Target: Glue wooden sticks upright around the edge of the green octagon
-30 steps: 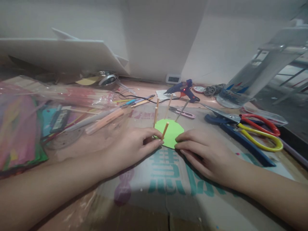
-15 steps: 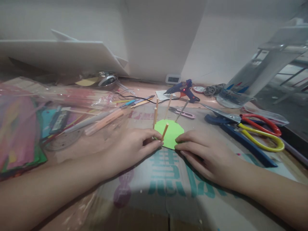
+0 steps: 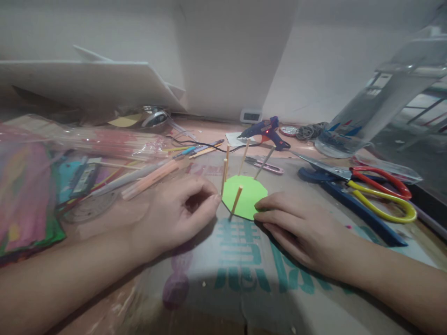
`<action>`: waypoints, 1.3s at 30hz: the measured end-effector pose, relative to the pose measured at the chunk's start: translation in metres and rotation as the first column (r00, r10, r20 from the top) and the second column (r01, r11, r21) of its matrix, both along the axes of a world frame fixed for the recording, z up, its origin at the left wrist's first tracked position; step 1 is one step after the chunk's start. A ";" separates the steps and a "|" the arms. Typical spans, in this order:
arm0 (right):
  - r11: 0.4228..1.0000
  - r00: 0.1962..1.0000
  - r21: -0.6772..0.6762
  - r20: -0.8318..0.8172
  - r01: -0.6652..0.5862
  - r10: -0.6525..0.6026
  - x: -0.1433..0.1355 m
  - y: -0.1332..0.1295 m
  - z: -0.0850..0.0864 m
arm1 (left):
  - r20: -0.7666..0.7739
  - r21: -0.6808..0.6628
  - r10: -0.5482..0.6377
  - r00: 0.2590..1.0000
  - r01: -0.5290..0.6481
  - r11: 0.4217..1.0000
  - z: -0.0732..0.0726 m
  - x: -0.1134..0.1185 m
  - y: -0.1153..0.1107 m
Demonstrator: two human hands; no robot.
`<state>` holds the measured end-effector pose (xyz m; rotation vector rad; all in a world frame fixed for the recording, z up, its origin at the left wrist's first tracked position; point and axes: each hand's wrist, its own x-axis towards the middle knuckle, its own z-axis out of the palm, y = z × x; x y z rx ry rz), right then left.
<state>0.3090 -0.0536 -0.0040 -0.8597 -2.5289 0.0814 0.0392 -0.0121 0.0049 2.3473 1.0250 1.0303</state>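
Note:
A bright green many-sided piece [image 3: 249,197] lies on printed cardboard [image 3: 240,260], with several thin wooden sticks standing up round its edge. The front stick [image 3: 236,202] leans a little to the right at its top and touches no finger. My left hand [image 3: 185,209] is just left of the piece, thumb and forefinger tips pressed together by the left edge near a stick; whether anything is between them is too small to tell. My right hand [image 3: 296,223] rests at the right edge, its fingertips pinching the green piece.
At the back lie a blue glue gun [image 3: 267,132] and pink snips [image 3: 265,165]. Scissors [image 3: 377,186] overlie a blue-handled tool [image 3: 363,214] on the right, before a clear jug [image 3: 352,121]. Bagged sticks [image 3: 115,142] and coloured material [image 3: 28,195] occupy the left.
My left hand has let go of the front stick and moved left, its thumb and forefinger coming together. My right hand has stayed at the green piece's right edge.

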 end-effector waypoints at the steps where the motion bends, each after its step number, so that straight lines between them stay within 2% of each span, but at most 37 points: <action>1: 1.000 1.000 0.003 -0.002 -0.001 0.001 0.000 0.000 0.000 | 0.005 0.004 0.011 1.000 -0.011 1.000 0.001 -0.001 0.001; 5: 1.000 1.000 0.014 -0.011 -0.003 0.004 -0.001 0.000 0.000 | -0.015 -0.021 0.019 1.000 -0.020 1.000 -0.004 -0.002 0.007; 11: 1.000 1.000 0.024 -0.007 -0.001 0.001 -0.001 0.000 0.000 | -0.080 0.019 -0.112 0.990 0.114 0.993 -0.016 0.005 0.009; 23: 0.999 1.000 0.034 -0.001 0.016 -0.016 -0.004 0.001 0.001 | -0.131 -0.045 -0.172 0.976 0.167 0.985 -0.015 0.011 0.012; 27: 0.999 1.000 0.029 -0.003 0.014 -0.014 -0.004 0.000 0.002 | -0.102 -0.025 -0.138 0.985 0.137 0.990 -0.012 0.008 0.010; 31: 1.000 1.000 0.027 -0.006 0.000 0.000 -0.003 0.001 0.002 | 0.006 0.043 0.006 1.000 -0.007 0.999 -0.010 0.002 0.010; 34: 1.000 1.000 0.021 0.000 -0.004 0.004 -0.003 0.001 0.002 | 0.022 0.000 0.080 0.997 -0.080 0.997 -0.012 0.001 0.016; 39: 1.000 1.000 0.019 0.011 0.006 -0.006 -0.003 0.000 0.001 | -0.024 -0.045 0.009 1.000 -0.010 0.999 -0.016 0.002 0.023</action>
